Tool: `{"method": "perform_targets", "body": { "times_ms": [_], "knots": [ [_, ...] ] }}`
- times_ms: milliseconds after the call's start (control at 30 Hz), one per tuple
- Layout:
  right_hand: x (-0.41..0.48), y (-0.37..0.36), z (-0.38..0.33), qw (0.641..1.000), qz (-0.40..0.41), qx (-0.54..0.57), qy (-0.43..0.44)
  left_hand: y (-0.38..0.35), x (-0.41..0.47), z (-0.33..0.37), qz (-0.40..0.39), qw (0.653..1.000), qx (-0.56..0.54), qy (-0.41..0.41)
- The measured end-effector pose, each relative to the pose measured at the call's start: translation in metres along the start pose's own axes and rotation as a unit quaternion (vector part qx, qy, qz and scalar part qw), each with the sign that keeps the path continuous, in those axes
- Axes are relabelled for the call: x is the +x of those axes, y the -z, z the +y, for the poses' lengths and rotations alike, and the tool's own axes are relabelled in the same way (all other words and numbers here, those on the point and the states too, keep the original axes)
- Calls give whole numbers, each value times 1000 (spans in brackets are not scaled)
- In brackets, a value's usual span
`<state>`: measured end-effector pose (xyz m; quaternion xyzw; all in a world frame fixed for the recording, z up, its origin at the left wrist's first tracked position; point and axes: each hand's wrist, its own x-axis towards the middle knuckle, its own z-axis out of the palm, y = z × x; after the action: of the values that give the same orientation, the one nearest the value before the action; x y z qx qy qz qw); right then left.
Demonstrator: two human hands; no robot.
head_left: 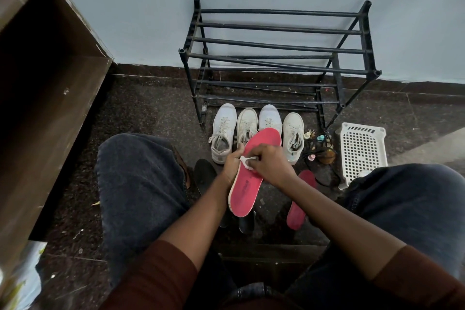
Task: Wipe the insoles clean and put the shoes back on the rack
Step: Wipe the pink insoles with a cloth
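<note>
My left hand (232, 162) grips the left edge of a red insole (247, 184), holding it up between my knees. My right hand (270, 162) pinches a small white wipe (246, 161) and presses it on the insole's middle. A second red insole (300, 200) lies on the floor to the right, partly behind my right forearm. Dark insoles (205, 175) lie on the floor under and left of the held one. Several white sneakers (222, 132) stand in a row in front of the black metal shoe rack (276, 58), whose bars carry nothing.
A white perforated plastic basket (361, 150) stands at the right of the rack, with small bottles and cords (319, 148) beside it. A brown cabinet (45, 83) fills the left side. The floor is dark speckled stone; a pale wall is behind the rack.
</note>
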<state>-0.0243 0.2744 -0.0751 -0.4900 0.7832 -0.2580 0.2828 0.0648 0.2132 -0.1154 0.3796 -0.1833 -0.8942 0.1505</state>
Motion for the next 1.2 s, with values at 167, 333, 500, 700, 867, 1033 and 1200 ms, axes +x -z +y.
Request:
{"method": "perform_targets", "body": {
  "times_ms": [167, 333, 500, 700, 867, 1033, 1200],
  "knots": [
    [19, 3, 6, 997, 63, -22, -44, -3, -3, -4, -25, 999, -20, 28],
    [34, 17, 17, 982, 141, 3, -126, -3, -8, -6, -70, 992, -49, 95],
    [26, 15, 12, 990, 103, 14, -91, -1, -4, -6, -33, 996, -27, 81],
    [0, -7, -4, 1000, 11, -2, 4, 7, 5, -2, 5, 1000, -25, 10],
    [-3, -11, -8, 998, 37, -5, 44, 7, 5, -4, 35, 998, 28, -33],
    [10, -8, -1, 993, 113, -8, -28, 0, 0, -6, -16, 1000, -9, 12],
    [29, 12, 17, 978, 164, -26, -129, -3, -6, -11, -68, 994, -20, 78]
  ]
}}
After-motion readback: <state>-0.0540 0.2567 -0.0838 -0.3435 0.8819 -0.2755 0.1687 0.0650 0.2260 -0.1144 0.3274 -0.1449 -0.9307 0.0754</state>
